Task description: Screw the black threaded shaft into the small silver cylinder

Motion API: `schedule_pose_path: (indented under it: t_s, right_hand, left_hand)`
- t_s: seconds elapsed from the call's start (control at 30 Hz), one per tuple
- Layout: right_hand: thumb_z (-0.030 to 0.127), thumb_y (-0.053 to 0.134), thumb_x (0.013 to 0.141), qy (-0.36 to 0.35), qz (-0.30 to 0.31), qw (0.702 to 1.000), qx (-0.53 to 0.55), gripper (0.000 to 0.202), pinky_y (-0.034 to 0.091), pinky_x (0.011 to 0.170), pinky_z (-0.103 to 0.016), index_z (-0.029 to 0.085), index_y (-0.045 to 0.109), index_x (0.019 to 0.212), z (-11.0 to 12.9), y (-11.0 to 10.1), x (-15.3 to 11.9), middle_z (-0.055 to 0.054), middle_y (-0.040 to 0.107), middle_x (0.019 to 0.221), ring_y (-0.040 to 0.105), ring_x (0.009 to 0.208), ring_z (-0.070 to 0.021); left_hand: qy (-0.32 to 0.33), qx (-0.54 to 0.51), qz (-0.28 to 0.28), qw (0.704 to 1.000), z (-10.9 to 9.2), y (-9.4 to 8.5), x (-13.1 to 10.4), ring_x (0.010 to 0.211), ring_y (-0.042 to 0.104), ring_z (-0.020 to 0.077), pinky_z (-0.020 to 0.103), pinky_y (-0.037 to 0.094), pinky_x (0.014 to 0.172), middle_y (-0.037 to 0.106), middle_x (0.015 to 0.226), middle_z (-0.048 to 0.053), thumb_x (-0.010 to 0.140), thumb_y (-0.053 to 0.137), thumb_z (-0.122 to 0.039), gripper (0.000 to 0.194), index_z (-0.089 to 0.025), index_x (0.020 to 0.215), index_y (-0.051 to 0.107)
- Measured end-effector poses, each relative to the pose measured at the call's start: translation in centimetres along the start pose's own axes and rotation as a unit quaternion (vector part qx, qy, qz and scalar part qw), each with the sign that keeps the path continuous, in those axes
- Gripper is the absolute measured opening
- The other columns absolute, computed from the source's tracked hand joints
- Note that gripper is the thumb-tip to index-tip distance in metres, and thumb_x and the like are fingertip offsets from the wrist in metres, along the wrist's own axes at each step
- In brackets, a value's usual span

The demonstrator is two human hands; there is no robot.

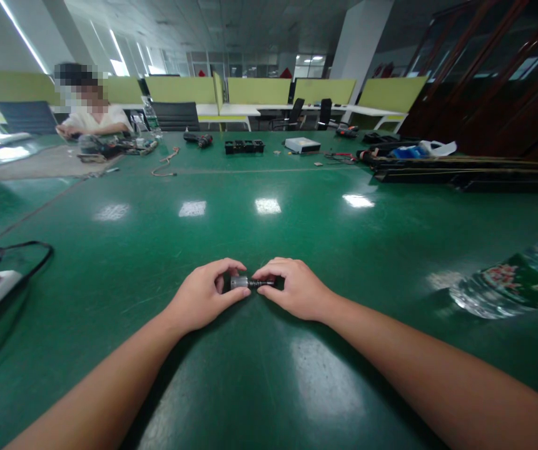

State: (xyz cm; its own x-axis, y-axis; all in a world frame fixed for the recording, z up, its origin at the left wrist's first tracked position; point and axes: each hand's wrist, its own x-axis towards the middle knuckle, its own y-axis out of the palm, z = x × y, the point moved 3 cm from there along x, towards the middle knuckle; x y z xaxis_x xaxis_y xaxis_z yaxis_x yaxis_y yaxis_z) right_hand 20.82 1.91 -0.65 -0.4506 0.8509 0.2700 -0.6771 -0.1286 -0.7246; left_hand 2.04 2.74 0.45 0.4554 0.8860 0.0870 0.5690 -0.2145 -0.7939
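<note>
Between my hands, close to the green tabletop, lies a small silver metal cylinder (239,282) with a dark coiled or threaded shaft (256,284) running out of its right end. My left hand (203,292) is closed on the cylinder, thumb in front and fingers behind. The thumb and fingers of my right hand (299,289) pinch the dark shaft near its far end. Whether the coils are a spring or a thread is too small to tell. My two thumbs nearly meet in the middle.
On the right a large water bottle (508,284) lies tilted on the green table (269,231). A black strap (39,244) is at the left. Farther back are a power drill (197,139), a black block (244,147), a white box (302,145) and a seated person (93,119).
</note>
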Motion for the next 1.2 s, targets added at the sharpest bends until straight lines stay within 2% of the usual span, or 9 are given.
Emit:
schedule_pose_path:
  t_s: [0.2, 0.27, 0.37, 0.53, 0.93, 1.2]
  right_hand:
    - [0.015, 0.067, 0.078, -0.002, 0.003, 1.000, -0.001, 0.016, 0.044, 0.075, -0.029, 0.020, 0.072, 0.094, -0.02, 0.05, -0.03, -0.002, 0.070, 0.087, 0.060, 0.080, -0.0153]
    - [0.015, 0.067, 0.078, -0.003, 0.004, 1.000, 0.000, 0.017, 0.044, 0.075, -0.029, 0.021, 0.072, 0.093, 0.00, 0.03, -0.04, -0.002, 0.070, 0.086, 0.060, 0.080, -0.0153]
    - [0.015, 0.067, 0.078, -0.009, 0.003, 1.000, 0.002, 0.016, 0.044, 0.075, -0.029, 0.020, 0.072, 0.093, 0.06, -0.04, -0.06, -0.002, 0.070, 0.085, 0.060, 0.079, -0.0150]
    - [0.021, 0.069, 0.078, -0.021, 0.005, 1.000, -0.015, 0.018, 0.044, 0.075, -0.029, 0.019, 0.072, 0.096, 0.18, -0.07, -0.05, -0.003, 0.071, 0.087, 0.061, 0.080, -0.0159]
    - [0.021, 0.069, 0.078, -0.035, 0.005, 0.999, -0.014, 0.015, 0.043, 0.074, -0.028, 0.021, 0.073, 0.093, 0.29, -0.05, -0.02, -0.002, 0.070, 0.084, 0.061, 0.078, -0.0150]
    - [0.020, 0.070, 0.077, -0.025, 0.005, 1.000, -0.008, 0.013, 0.043, 0.072, -0.027, 0.020, 0.072, 0.089, 0.32, -0.17, -0.03, -0.002, 0.069, 0.080, 0.060, 0.075, -0.0146]
  left_hand:
    - [0.022, 0.014, -0.003, 1.000, -0.04, 0.01, -0.20, 0.063, 0.051, 0.0142, 0.025, 0.038, 0.060, 0.064, 0.082, -0.001, 0.074, 0.072, -0.045, 0.041, -0.022, 0.108, 0.065]
    - [0.029, 0.020, -0.004, 0.999, 0.01, 0.07, -0.21, 0.065, 0.052, 0.0147, 0.025, 0.038, 0.061, 0.063, 0.083, 0.000, 0.074, 0.072, -0.042, 0.038, -0.023, 0.105, 0.065]
    - [0.025, 0.027, -0.002, 0.999, 0.16, 0.18, -0.14, 0.065, 0.051, 0.0147, 0.025, 0.037, 0.060, 0.061, 0.078, -0.001, 0.077, 0.070, -0.041, 0.029, -0.023, 0.100, 0.066]
    - [0.019, 0.029, 0.000, 0.999, 0.22, 0.22, -0.16, 0.064, 0.050, 0.0147, 0.025, 0.036, 0.059, 0.057, 0.072, -0.002, 0.078, 0.069, -0.042, 0.030, -0.022, 0.099, 0.067]
    - [0.034, 0.005, -0.005, 0.999, 0.10, 0.16, -0.06, 0.066, 0.051, 0.0144, 0.025, 0.037, 0.061, 0.062, 0.081, 0.000, 0.077, 0.071, -0.042, 0.029, -0.021, 0.096, 0.069]
    - [0.030, 0.002, -0.009, 1.000, 0.16, 0.18, -0.04, 0.065, 0.051, 0.0143, 0.025, 0.037, 0.060, 0.061, 0.079, 0.000, 0.075, 0.070, -0.044, 0.030, -0.021, 0.094, 0.069]
